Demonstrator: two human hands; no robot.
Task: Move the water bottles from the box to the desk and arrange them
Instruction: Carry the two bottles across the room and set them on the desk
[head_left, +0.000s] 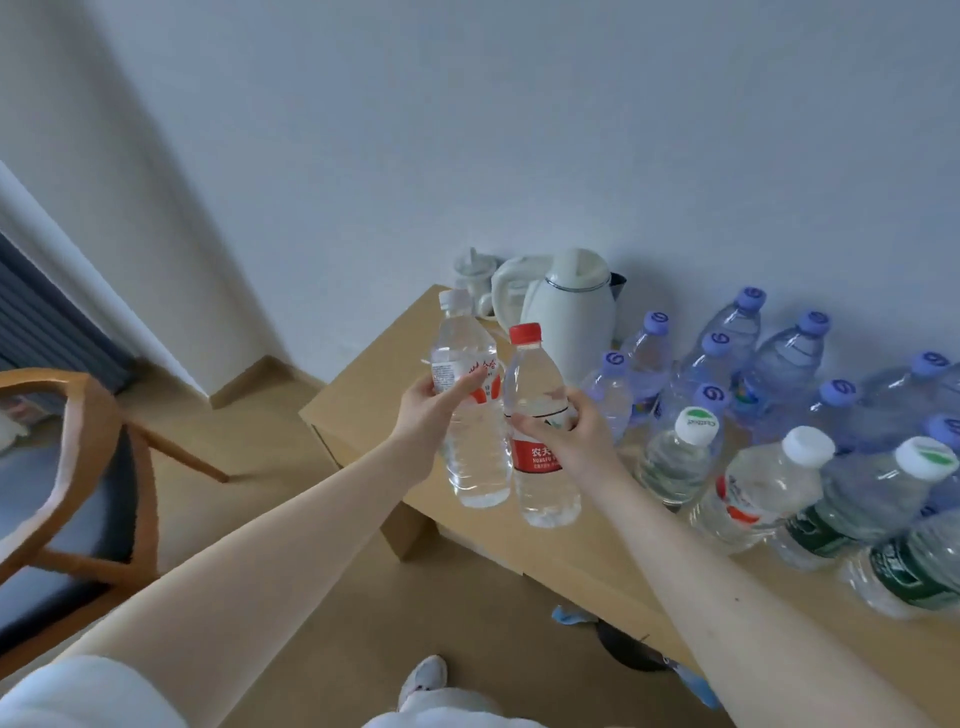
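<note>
Over the near edge of the surface (374, 384), we hold two bottles roughly upright, side by side: left grip (434, 410) wraps the white-cap bottle (478, 467), right grip (576, 436) the red-cap bottle (537, 379). Standing bottles (675, 462) lie to the right, nearer our right grip; bare surface lies left.

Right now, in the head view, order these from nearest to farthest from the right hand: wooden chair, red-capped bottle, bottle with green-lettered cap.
1. Red-capped bottle, in the grip of the right hand.
2. Bottle with green-lettered cap, on the desk, just right.
3. Wooden chair, far left.
</note>
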